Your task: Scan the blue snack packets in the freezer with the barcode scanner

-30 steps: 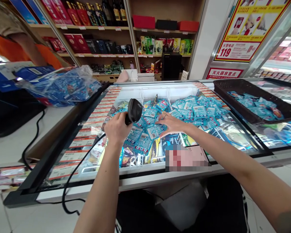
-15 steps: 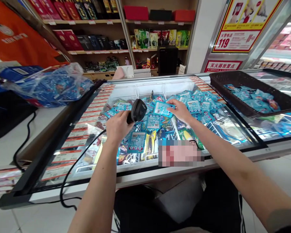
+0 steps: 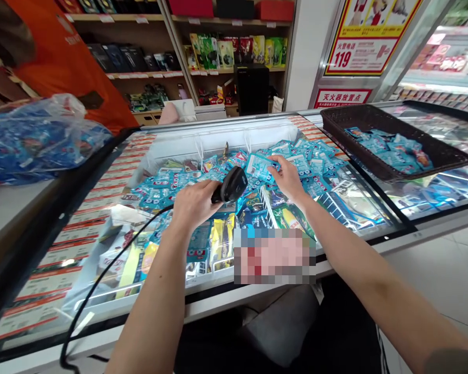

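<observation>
My left hand [image 3: 195, 205] is wrapped round the handle of a black corded barcode scanner [image 3: 236, 183], whose head points right. Its black cable trails down beside my left forearm. Between the thumb and fingers of my right hand [image 3: 288, 176] is a small blue packet [image 3: 256, 167], tilted, with its printed back and barcode facing me. The scanner head is close to the packet's lower left. Many similar blue packets [image 3: 314, 150] lie spread around both hands on the glass top of a chest freezer [image 3: 171, 148].
A dark brown basket [image 3: 448, 150] with more blue packets stands at the right. A clear plastic bag [image 3: 42, 137] of blue packets lies at the left. A blurred-out pinkish item [image 3: 276, 254] rests at the freezer's front edge. Stocked shelves [image 3: 148, 75] stand behind.
The scanner in my left hand has come nearer to the packet in my right hand. The packet's angle has shifted slightly. My view has turned a little to the right.
</observation>
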{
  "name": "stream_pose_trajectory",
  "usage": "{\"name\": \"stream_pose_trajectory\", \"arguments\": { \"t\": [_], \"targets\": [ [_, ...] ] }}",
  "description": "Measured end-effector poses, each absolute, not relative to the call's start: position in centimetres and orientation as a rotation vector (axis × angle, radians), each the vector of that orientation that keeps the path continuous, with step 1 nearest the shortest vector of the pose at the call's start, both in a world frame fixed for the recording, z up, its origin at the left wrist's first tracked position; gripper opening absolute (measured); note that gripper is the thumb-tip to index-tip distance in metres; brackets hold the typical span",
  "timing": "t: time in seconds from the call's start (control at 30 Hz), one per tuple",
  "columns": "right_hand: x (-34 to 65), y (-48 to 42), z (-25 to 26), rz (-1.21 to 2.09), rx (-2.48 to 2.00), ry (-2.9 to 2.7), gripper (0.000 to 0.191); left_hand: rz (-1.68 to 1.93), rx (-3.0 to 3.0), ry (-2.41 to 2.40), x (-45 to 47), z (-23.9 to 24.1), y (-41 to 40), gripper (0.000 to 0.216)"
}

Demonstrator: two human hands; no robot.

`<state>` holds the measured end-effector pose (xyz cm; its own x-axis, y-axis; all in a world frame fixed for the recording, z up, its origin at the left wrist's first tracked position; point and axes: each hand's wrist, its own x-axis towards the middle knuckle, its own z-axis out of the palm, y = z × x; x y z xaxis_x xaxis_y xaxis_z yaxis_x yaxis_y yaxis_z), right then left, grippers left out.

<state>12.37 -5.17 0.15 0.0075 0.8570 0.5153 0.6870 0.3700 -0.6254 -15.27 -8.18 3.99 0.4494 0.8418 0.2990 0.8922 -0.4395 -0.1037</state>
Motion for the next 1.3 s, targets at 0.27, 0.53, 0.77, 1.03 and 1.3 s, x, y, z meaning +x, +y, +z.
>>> {"name": "stream_pose_trajectory", "arguments": {
  "t": [0.27, 0.53, 0.77, 1.03, 1.3],
  "targets": [
    [12.5, -4.6, -0.4, 0.211, -1.410, -1.733, 0.034, -0.295, -2.442, -1.482, -16.6, 3.5, -8.3, 0.038],
    [12.6, -4.7, -0.6, 0.184, -1.424, -1.757, 0.035, -0.346, -2.494, -1.483, -16.4, 3.3, -8.3, 0.037],
    [12.6, -4.3, -0.8, 0.198, -1.454, -1.759, 0.037, -0.318, -2.490, -1.422, -16.4, 3.2, -8.2, 0.037],
    [12.9, -4.1, -1.1, 0.174, -1.415, -1.778, 0.040, -0.320, -2.486, -1.462, -16.1, 3.2, -8.5, 0.039],
    [12.9, -3.9, -1.7, 0.126, -1.303, -1.745, 0.039, -0.380, -2.473, -1.408, -16.3, 2.9, -8.6, 0.036]
  ]
}}
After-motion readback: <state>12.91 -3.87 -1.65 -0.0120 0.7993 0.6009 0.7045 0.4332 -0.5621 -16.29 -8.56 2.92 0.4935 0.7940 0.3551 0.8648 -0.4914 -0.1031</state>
